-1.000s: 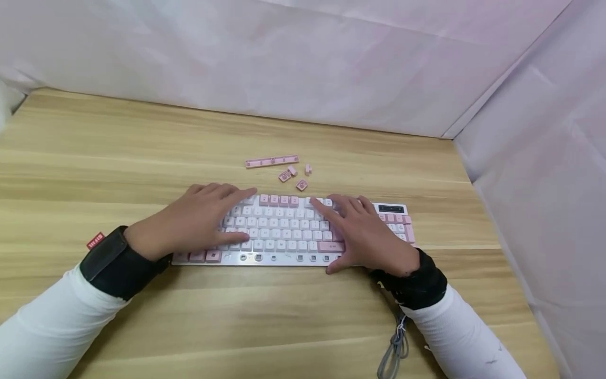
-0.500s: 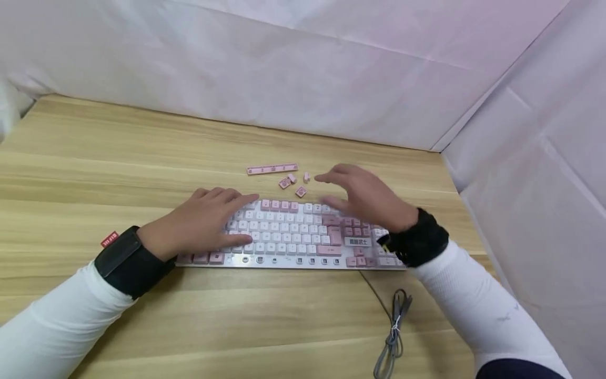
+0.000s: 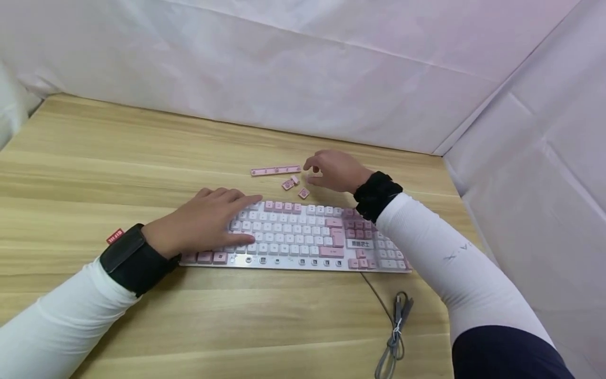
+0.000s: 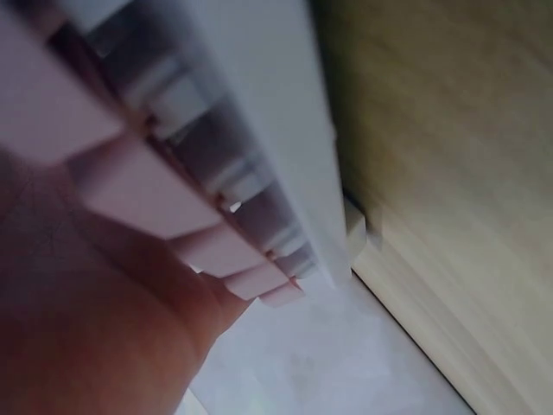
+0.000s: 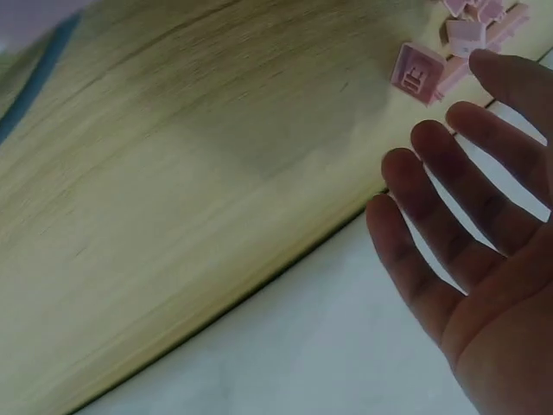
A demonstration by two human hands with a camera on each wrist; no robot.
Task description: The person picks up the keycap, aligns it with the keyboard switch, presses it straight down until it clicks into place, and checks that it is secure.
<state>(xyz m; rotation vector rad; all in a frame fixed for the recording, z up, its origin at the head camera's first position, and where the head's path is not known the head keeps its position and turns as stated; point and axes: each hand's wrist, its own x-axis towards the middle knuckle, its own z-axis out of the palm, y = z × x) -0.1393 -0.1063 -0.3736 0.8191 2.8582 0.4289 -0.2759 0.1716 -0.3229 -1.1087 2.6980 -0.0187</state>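
Note:
A white and pink keyboard [image 3: 289,237] lies on the wooden table, with several bare switches along its bottom row. Spread over its left part is my left hand [image 3: 199,223], fingers along the top edge and thumb on the keys. Pink keycaps [image 3: 288,184] and a long pink spacebar keycap [image 3: 276,170] lie beyond the keyboard. My right hand [image 3: 338,171] hovers beside them, fingers loosely bent. In the right wrist view, its thumb tip is beside a pink keycap [image 5: 467,36], and the other fingers stand apart from it. One small keycap is hidden by the fingers in the head view.
A grey cable [image 3: 393,337], tied in a bundle, lies in front of the keyboard at the right. White cloth [image 3: 284,68] hangs behind the table [image 3: 142,137] and along its right side.
My right hand has lifted off the keyboard's right part and moved up and left to the loose keycaps. The left hand has stayed on the keyboard. The head view has shifted slightly.

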